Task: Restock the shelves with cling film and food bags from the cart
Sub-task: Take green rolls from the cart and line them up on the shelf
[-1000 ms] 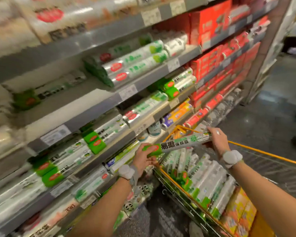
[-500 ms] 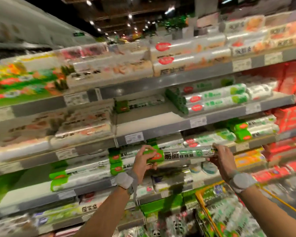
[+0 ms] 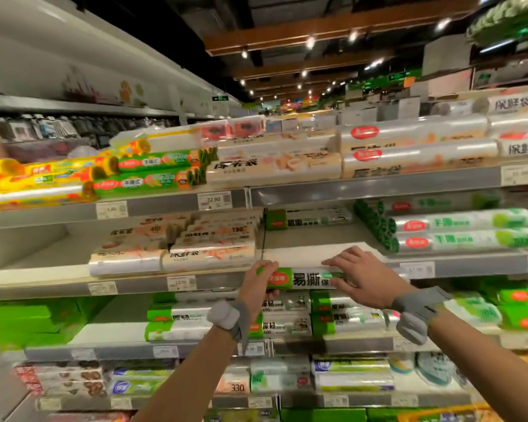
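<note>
A long green-and-white cling film roll [image 3: 306, 279] lies level at the front lip of the middle shelf [image 3: 302, 252]. My left hand [image 3: 258, 286] grips its green left end. My right hand [image 3: 361, 277] lies over its right part with the fingers spread and fairly straight. Behind it the shelf bay is mostly bare, with one matching roll [image 3: 308, 219] at the back. The cart is out of view.
Green-ended rolls [image 3: 464, 231] are stacked just right of the bay, beige food bag packs [image 3: 177, 245] just left behind a thin divider. Shelves above and below are packed with rolls and boxes. Price tags line the shelf edges.
Both hands have lifted the roll from over the cart up to the middle shelf's front edge. My right hand has shifted from gripping the roll's end to lying on top of it.
</note>
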{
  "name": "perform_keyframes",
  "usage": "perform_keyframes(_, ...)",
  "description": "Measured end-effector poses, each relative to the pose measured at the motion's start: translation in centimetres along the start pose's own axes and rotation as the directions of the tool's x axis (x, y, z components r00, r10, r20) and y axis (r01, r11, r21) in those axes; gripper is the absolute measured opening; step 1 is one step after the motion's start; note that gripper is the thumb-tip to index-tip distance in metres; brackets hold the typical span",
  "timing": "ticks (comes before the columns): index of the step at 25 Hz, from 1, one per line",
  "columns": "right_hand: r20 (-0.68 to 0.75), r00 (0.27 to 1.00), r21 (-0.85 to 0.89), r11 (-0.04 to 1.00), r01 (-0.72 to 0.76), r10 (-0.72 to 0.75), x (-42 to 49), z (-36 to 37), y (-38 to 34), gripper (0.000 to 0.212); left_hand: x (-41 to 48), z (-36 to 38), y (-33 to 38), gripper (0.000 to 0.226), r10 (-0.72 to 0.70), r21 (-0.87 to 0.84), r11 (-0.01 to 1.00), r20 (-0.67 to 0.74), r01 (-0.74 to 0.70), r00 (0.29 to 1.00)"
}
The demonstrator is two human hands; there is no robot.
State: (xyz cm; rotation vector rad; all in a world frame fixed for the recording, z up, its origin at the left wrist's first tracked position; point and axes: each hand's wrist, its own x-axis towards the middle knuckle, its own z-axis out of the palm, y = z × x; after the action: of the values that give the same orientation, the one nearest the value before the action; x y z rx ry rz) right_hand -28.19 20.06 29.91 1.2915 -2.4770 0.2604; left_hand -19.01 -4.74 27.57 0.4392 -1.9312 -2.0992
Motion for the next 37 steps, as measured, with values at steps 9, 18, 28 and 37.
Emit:
perform_keyframes(9, 0.137, 0.989, -0.021, 0.999, -0.048, 0.051, 6.7, -0.9, 1.8, 0.049, 5.0, 0.4, 2.6, 0.041, -0.006, -0.200, 0.980, -0.039, -0.002, 0.999)
perform_keyframes(18, 0.225, 0.918, -0.232, 0.933, -0.274, 0.325, 16.4, 3.4, 4.6, 0.039, 9.4, 1.7, 2.5, 0.026, 0.086, 0.764, 0.624, 0.143, -0.165, 0.986)
perform_keyframes(28, 0.200, 0.921, -0.184, 0.936, -0.300, 0.334, 21.9, 9.0, 8.9, 0.042, 12.0, 2.8, -0.6, 0.034, 0.230, 0.955, 0.136, 0.228, -0.263, 0.946)
perform_keyframes(37, 0.095, 0.926, -0.288, 0.900, -0.327, 0.367, 23.5, 11.4, 10.0, 0.039, 12.4, 2.6, -0.8, 0.034, 0.191, 0.948, 0.190, 0.221, -0.257, 0.956)
